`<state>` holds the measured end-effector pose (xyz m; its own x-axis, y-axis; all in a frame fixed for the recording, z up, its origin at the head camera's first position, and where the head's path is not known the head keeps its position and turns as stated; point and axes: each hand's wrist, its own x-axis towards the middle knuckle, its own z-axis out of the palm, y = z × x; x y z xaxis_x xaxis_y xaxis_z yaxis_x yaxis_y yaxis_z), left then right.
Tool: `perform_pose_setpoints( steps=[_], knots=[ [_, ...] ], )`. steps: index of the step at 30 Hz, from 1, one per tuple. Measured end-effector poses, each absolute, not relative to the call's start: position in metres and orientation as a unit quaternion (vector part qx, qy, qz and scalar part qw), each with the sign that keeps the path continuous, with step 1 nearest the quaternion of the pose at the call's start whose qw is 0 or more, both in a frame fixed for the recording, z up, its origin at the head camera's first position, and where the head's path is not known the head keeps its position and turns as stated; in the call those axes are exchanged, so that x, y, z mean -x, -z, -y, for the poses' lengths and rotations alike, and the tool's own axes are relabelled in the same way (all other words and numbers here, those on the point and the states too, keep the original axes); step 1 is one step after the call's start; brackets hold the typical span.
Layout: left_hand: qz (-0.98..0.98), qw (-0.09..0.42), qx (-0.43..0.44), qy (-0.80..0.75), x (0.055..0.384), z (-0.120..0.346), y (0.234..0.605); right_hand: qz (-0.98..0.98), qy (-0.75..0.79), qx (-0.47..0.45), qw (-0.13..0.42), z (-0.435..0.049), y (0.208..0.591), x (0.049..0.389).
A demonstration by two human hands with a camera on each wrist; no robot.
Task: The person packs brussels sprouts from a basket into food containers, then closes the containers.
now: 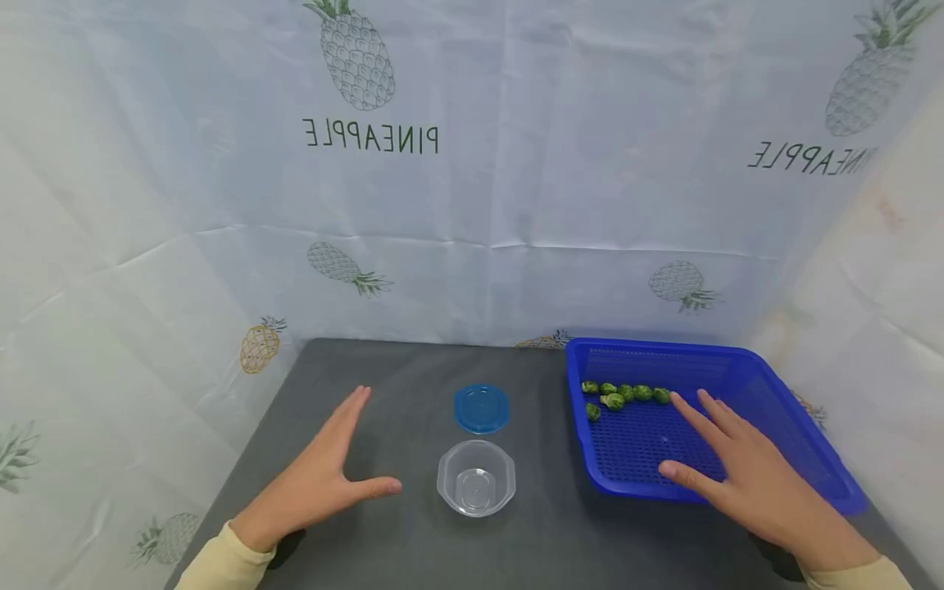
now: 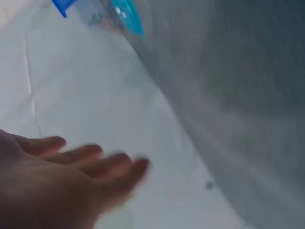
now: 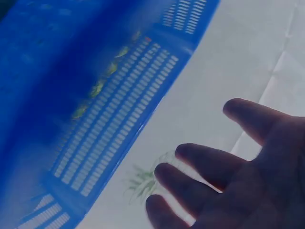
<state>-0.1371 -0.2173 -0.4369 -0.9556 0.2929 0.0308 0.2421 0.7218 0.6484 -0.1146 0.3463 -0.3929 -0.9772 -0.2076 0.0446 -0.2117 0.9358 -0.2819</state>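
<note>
My left hand (image 1: 317, 483) is held over the left part of the table, fingers extended and thumb spread, holding nothing. To its right stands a clear plastic bowl (image 1: 451, 483) with nothing inside. A round blue lid (image 1: 482, 409) lies just behind the bowl. My right hand (image 1: 752, 475), fingers spread and holding nothing, overlaps the blue basket (image 1: 599, 471) in the head view. Several Brussels sprouts (image 1: 613, 401) lie in the basket's back left part. In the right wrist view the fingers (image 3: 205, 162) appear beside the slotted basket wall (image 3: 114, 124).
A dark grey table (image 1: 546, 541) carries everything. Behind it and along both sides hangs a white cloth (image 1: 472, 188) printed with pineapples. The basket takes up the table's right side, close to the cloth.
</note>
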Motion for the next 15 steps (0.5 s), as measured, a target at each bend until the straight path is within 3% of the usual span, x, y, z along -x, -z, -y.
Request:
perform_pose_setpoints(
  steps=[10, 15],
  knots=[
    [-0.851, 0.1, -0.261, -0.444, 0.155, 0.178, 0.468, 0.97, -0.141, -0.2, 0.012, -0.319, 0.358, 0.159],
    [-0.82, 0.135, -0.297, -0.47, 0.162, 0.16, 0.48, 0.959, -0.17, -0.224, -0.031, -0.308, 0.358, 0.186]
  ],
)
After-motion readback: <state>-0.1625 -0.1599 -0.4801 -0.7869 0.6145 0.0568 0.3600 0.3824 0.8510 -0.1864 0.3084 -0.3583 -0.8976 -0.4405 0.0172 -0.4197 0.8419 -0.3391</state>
